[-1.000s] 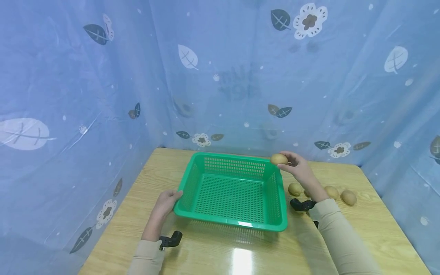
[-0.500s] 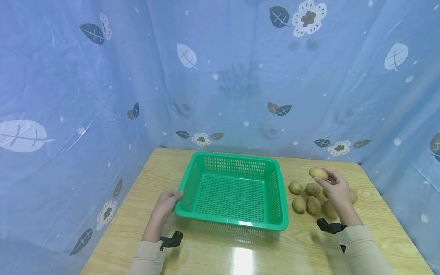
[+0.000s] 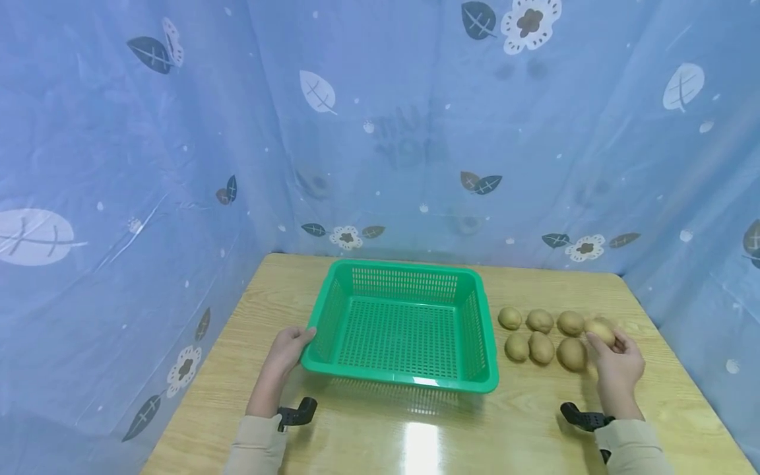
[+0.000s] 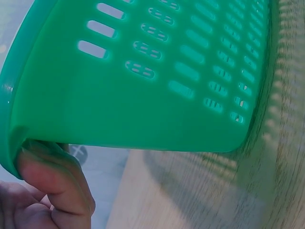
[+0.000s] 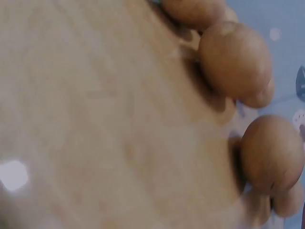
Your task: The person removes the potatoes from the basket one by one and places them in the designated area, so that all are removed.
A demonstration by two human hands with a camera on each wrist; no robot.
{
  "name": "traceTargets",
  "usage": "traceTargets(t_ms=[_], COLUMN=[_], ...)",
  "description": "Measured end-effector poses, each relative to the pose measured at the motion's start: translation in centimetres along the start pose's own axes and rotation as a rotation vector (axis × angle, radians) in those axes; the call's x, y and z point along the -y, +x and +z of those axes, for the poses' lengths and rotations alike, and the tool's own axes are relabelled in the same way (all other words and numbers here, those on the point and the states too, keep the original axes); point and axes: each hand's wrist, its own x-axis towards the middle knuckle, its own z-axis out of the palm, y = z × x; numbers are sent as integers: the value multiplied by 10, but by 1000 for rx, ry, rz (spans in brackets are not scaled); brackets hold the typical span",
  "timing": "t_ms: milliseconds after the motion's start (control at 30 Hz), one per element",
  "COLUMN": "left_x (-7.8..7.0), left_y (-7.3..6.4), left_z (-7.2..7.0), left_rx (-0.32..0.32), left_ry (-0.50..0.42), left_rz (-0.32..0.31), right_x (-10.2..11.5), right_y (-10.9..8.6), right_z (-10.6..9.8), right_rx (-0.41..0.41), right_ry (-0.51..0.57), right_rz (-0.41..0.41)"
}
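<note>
A green plastic basket [image 3: 398, 378] with slotted walls stands on the table, and nothing lies in it. My left hand [image 3: 286, 351] grips its rim at the near left corner. The left wrist view shows curled fingers [image 4: 55, 179] hooked under the lip of the basket [image 4: 95, 105]. To the right, my right hand [image 3: 619, 366] holds a potato [image 3: 598, 330] between thumb and fingers, at the right end of the potato rows. Part of another potato shows just behind it. Several potatoes, such as this near one [image 3: 572, 354], sit beside the hand.
The potatoes form two short rows right of the basket, with one potato [image 3: 516, 346] close to its wall. Wood-grain table [image 3: 356, 435] lies under everything. A blue patterned curtain [image 3: 380, 132] hangs behind and along both sides.
My right hand has carried a potato from over the basket's far right corner rightward and down to the end of the potato rows. My left hand stays on the rim.
</note>
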Motion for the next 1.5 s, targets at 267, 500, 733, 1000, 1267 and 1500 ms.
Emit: traceTargets(t_ms=[267, 500, 733, 1000, 1267, 1500], left_x=[-2, 0, 0, -2, -2, 0], left_y=[-1, -2, -3, -3, -2, 0], left_z=[1, 0, 0, 0, -1, -3], left_rx=[-21, -26, -25, -19, -20, 10], left_ry=[-14, -14, -18, -1, 13, -6], left_rz=[9, 1, 19, 15, 8, 12], right_x=[-3, -12, -14, -20, -20, -24], right_y=[9, 12, 12, 8, 3, -2], right_z=[-9, -13, -13, -15, -17, -24], right_rx=[-64, -94, -113, -79, -57, -87], right_ry=[-103, -405, -489, -506, -425, -286], right_rz=[38, 34, 7, 8, 48, 111])
